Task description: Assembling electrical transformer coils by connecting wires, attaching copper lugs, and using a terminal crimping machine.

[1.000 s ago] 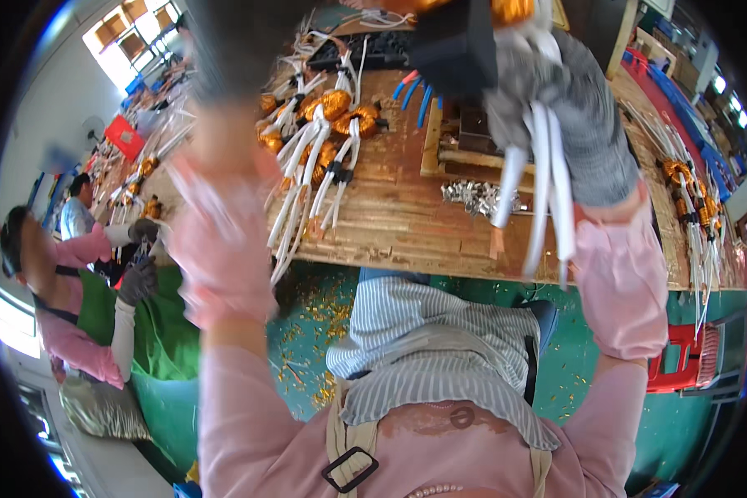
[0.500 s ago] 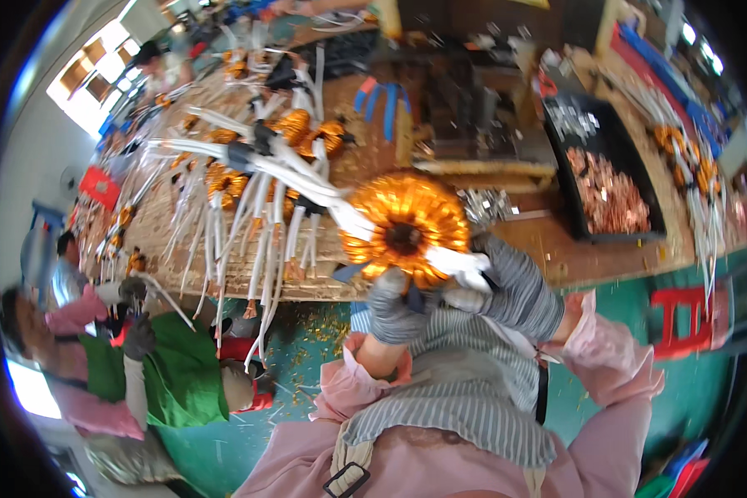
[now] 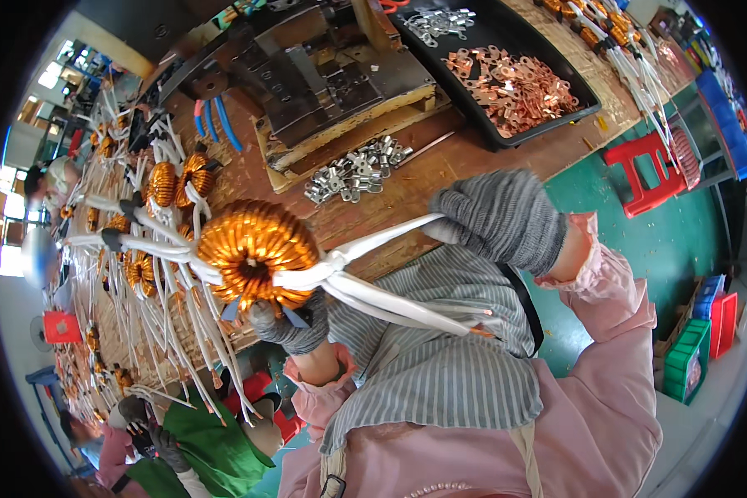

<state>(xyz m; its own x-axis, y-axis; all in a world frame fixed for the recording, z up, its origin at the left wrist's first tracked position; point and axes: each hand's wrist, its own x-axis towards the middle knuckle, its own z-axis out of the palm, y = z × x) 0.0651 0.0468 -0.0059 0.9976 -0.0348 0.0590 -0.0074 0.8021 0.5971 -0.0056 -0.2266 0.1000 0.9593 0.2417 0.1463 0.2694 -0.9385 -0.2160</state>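
Observation:
A toroidal copper coil [image 3: 261, 241] with white-sleeved leads hangs over the table's front edge. My left hand [image 3: 292, 325], in a grey knit glove, is closed on its lower rim, where dark tabs stick out. My right hand [image 3: 502, 217], gloved alike, pinches the end of one white-sleeved lead [image 3: 386, 236] and holds it taut to the right. Other white leads [image 3: 398, 305] droop over my striped apron, with bare copper at their tips. More leads run from the coil's left side toward the pile on the table.
A press-like metal fixture [image 3: 332, 83] stands at the back, with loose silver terminals [image 3: 353, 170] before it. The black tray [image 3: 506, 143] holds copper and silver lugs. Several finished-looking coils [image 3: 162, 184] lie left. A red stool [image 3: 639, 178] stands right; a co-worker in green [image 3: 224, 440] sits lower left.
My view has turned, and the coil now appears farther left. My right hand has moved away from the coil, drawing one white lead out to the right. The left hand stays on the coil.

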